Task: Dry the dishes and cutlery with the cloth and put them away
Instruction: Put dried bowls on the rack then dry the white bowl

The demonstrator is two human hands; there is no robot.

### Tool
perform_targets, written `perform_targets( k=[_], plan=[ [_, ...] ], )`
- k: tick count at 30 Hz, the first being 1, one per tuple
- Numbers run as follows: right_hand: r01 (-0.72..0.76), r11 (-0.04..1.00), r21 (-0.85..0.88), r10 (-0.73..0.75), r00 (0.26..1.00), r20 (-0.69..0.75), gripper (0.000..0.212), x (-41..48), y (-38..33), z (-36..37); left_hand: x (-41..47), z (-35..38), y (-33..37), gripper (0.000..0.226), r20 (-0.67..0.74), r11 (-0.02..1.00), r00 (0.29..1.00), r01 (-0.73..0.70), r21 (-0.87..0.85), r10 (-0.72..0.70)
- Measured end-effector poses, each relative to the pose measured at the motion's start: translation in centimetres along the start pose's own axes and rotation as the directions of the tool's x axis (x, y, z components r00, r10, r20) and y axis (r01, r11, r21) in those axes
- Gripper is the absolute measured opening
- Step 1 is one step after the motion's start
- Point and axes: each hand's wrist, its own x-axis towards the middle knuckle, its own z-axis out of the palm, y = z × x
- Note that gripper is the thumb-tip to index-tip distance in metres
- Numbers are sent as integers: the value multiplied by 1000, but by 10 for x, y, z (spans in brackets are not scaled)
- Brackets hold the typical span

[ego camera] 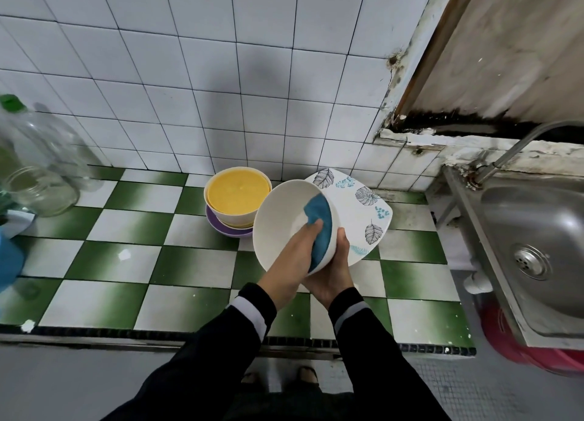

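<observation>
Grips one white bowl (278, 218) with right hand (335, 272), clutches one blue cloth (319, 212) inside it with left hand (294, 256); behind bowl, one leaf-patterned plate (357, 212); left of bowl, two stacked bowls (235, 199).

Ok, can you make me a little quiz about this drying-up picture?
1. Which hand holds the blue cloth inside the round white bowl?
A) left hand
B) right hand
C) neither
2. True or false: the round bowl with a yellow inside is stacked on a purple bowl.
3. Fill the gap: the shiny steel sink is on the person's ____ side.

Key
1. A. The right hand grips the white bowl from outside.
2. True.
3. Right.
</observation>
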Motion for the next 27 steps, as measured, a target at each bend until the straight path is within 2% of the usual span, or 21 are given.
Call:
perform_targets(
  k=[2, 5, 6, 8, 9, 11, 12, 14, 16, 18, 19, 20, 21, 22, 24, 27],
  plan=[
    [24, 1000, -3, -24, 999, 24, 71, -2, 0, 4, 2, 5, -2, 35, -36, 996, 999, -29, -87, 26],
    [45, 999, -18, -45, 999, 4, 69, -3, 3, 5, 5, 8, -3, 39, -35, 993, 996, -83, -86, 80],
    [27, 999, -34, -27, 1000, -6, 70, -4, 5, 5, 6, 6, -3, 46, -69, 989, 993, -101, -106, 94],
    [-20, 998, -59, 18, 999, -36, 82, -3, 7, 0, 10, -4, -5, 66, -171, 971, 976, -167, -173, 138],
    [-38, 998, -55, 34, 998, -59, 91, -3, 6, -4, 11, -9, -4, 67, -234, 953, 958, -216, -212, 165],
    [-55, 998, -36, 52, 995, -81, 107, -4, 4, -10, 12, -21, 1, 55, -366, 917, 906, -315, -247, 213],
    [-58, 998, -31, 55, 995, -84, 110, -5, 4, -13, 14, -27, 2, 49, -415, 908, 876, -357, -219, 244],
    [-63, 998, -30, 61, 995, -78, 110, -5, 4, -16, 18, -37, -3, 52, -437, 900, 822, -431, -59, 365],
    [-65, 997, -30, 63, 997, -53, 103, -6, 7, -16, 23, -46, -13, 60, -341, 850, 780, -495, 177, 525],
    [-67, 996, -58, 64, 997, -50, 97, -6, 11, -14, 34, -56, -25, 57, -95, 707, 763, -535, 461, 640],
    [-60, 996, -73, 56, 997, -53, 95, -5, 13, -13, 40, -61, -31, 54, 62, 560, 747, -547, 622, 662],
    [-49, 995, -82, 45, 998, -47, 91, -5, 14, -12, 47, -65, -38, 55, 207, 365, 725, -546, 754, 657],
    [-35, 995, -93, 32, 999, -40, 85, -5, 15, -11, 52, -68, -45, 57, 314, 186, 722, -521, 833, 616],
    [-23, 994, -104, 19, 999, -39, 82, -5, 16, -11, 53, -70, -49, 58, 363, 65, 752, -472, 879, 550],
    [-22, 993, -117, 17, 999, -49, 81, -4, 17, -11, 51, -72, -54, 63, 344, -32, 817, -373, 927, 462],
    [-28, 993, -111, 21, 998, -64, 92, -5, 14, -12, 44, -68, -49, 75, 285, -38, 895, -290, 956, 343]
  ],
)
